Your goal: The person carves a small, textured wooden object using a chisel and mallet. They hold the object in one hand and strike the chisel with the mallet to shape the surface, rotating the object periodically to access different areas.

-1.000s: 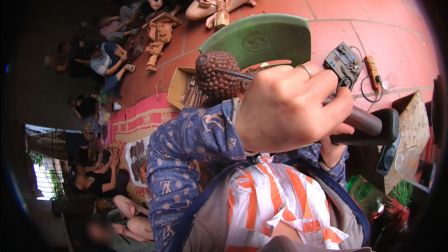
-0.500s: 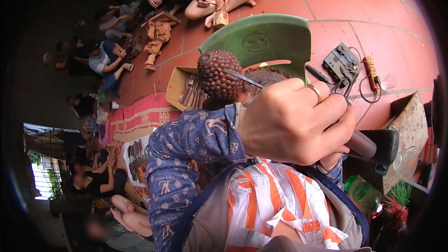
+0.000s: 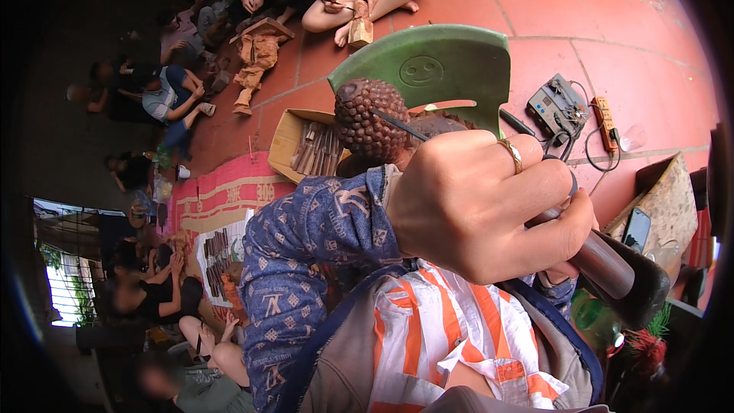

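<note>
My left hand, in a blue patterned sleeve and with a ring, is closed around a carving chisel. The thin chisel blade points left, its tip against the knobbly curls of a dark brown carved wooden head. Beneath the left hand, my right hand is mostly hidden, closed on what looks like a wooden mallet. This is a brown cylinder with a black piece along its outer end. Behind the carving rises the back of a green plastic chair.
A cardboard box of chisels stands left of the carving; more tools lie on a mat. At right are a grey electric box, an orange power strip and a phone. Several people sit carving at left and far side.
The mallet has swung down and to the right, showing more of its length. My left hand and the chisel have shifted only slightly, and the carved head sits a little further right.
</note>
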The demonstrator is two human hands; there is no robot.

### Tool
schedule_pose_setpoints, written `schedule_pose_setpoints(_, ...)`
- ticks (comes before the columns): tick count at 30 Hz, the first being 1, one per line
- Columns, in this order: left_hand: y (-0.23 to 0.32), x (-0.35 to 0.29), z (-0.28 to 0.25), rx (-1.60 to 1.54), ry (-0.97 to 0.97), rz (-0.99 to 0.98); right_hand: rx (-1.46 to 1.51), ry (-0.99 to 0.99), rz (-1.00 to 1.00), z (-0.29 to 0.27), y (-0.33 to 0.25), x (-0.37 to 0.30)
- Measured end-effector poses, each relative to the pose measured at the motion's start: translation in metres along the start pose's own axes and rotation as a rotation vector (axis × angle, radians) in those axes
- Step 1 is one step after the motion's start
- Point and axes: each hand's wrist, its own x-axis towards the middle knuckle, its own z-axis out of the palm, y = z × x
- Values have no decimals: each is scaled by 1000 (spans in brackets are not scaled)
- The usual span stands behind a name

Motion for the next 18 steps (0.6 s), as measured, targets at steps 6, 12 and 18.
schedule_pose_setpoints(6, 0, -7, 5, 11, 51, 24, -159, 128, 65, -8, -4, -18)
schedule_pose_setpoints(12, -1, -9, -1, -22, 38, 34, -436, 147, -123, 22, -30, 9)
schedule_pose_setpoints(18, -1, -8, -8, -16, 15, 113, -414, 95, -71, 20, -26, 5)
